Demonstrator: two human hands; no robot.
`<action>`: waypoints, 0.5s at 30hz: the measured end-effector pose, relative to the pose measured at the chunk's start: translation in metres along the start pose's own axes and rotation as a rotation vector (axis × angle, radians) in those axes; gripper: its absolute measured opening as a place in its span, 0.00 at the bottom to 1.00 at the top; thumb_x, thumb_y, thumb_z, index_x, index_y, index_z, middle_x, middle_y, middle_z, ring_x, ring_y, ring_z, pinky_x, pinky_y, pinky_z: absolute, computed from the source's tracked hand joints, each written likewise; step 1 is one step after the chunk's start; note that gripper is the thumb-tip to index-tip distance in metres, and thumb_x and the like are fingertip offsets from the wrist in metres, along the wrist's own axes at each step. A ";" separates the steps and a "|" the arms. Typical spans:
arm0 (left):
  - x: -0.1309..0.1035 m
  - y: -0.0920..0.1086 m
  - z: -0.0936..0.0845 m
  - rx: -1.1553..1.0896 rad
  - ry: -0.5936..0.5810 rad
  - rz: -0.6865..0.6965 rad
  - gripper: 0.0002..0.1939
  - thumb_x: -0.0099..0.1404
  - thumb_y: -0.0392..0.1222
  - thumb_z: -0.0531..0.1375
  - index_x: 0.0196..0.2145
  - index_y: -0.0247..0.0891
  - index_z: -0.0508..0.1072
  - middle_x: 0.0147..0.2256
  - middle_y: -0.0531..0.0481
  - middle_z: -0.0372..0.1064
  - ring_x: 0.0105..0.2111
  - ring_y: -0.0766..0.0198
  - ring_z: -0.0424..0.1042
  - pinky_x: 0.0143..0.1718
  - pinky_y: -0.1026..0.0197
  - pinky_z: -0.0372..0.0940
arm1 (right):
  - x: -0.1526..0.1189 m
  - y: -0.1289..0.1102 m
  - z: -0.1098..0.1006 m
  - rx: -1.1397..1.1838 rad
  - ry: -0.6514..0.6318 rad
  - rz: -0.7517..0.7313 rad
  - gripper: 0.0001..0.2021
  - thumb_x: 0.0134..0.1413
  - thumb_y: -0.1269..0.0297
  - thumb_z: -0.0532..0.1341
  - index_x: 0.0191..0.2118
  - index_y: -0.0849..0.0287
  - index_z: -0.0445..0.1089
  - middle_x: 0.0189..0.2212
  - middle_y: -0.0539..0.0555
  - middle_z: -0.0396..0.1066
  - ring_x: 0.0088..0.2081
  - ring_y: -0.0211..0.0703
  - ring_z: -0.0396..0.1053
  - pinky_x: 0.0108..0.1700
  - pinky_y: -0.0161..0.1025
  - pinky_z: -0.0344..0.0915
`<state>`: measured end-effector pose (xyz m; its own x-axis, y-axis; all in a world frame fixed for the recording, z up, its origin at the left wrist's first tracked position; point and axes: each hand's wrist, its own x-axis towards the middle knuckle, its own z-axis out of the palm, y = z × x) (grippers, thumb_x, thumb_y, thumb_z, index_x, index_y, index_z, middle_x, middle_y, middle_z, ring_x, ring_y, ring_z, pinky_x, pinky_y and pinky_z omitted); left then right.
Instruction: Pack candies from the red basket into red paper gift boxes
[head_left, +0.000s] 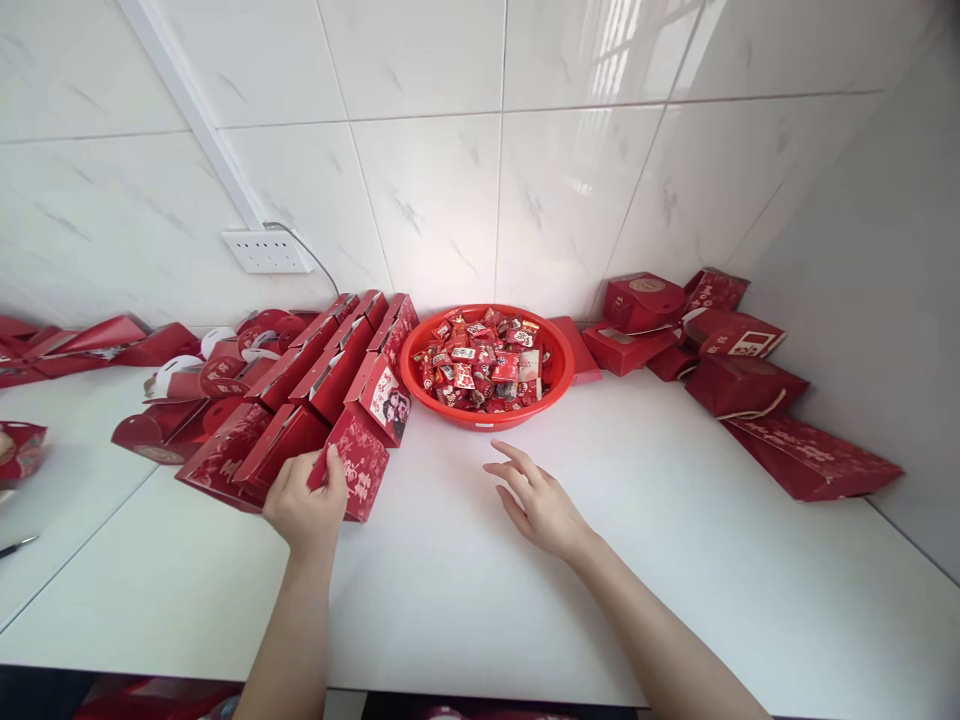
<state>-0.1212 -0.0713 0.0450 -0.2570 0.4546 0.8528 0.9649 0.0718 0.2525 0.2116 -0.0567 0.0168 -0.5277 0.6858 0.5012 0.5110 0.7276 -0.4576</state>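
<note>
My left hand (306,500) is closed, thumb and fingers pinching the upper edge of a red gift box (361,462) at the near right corner of a block of such boxes. Pale lettering covers that box's side. Over the white table, my right hand (536,505) hovers with fingers apart and nothing in it. Just beyond its fingertips sits a red plastic basin (480,424) heaped with wrapped candies (484,362). Close to the basin's left side stands another box with a cartoon picture (391,403).
Closed red gift boxes (742,385) are piled at the right by a grey panel. More red boxes (150,345) lie at the far left. A pen (19,546) rests at the left edge. A socket strip (270,252) is on the tiled wall.
</note>
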 end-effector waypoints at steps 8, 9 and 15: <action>0.004 0.009 0.009 -0.057 -0.020 -0.049 0.07 0.64 0.43 0.60 0.32 0.37 0.71 0.30 0.47 0.70 0.30 0.59 0.69 0.32 0.61 0.59 | 0.000 -0.003 0.003 -0.026 -0.001 -0.043 0.15 0.63 0.74 0.51 0.52 0.56 0.63 0.60 0.61 0.60 0.46 0.46 0.72 0.47 0.47 0.70; 0.004 0.010 0.009 -0.076 -0.010 -0.061 0.07 0.65 0.43 0.60 0.33 0.36 0.72 0.31 0.46 0.71 0.31 0.59 0.69 0.33 0.61 0.60 | 0.000 -0.003 0.004 -0.026 0.000 -0.051 0.15 0.62 0.75 0.51 0.52 0.56 0.64 0.60 0.61 0.61 0.46 0.45 0.72 0.48 0.47 0.70; 0.004 0.014 0.002 -0.114 0.095 -0.011 0.16 0.66 0.42 0.55 0.49 0.33 0.68 0.46 0.35 0.69 0.49 0.49 0.67 0.51 0.49 0.61 | -0.002 -0.001 0.010 -0.007 -0.025 -0.050 0.14 0.62 0.75 0.52 0.51 0.56 0.64 0.59 0.60 0.62 0.47 0.44 0.72 0.48 0.47 0.69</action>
<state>-0.1083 -0.0664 0.0513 -0.2765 0.3675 0.8880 0.9511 -0.0278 0.3077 0.2054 -0.0583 0.0093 -0.5699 0.6486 0.5046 0.4882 0.7612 -0.4269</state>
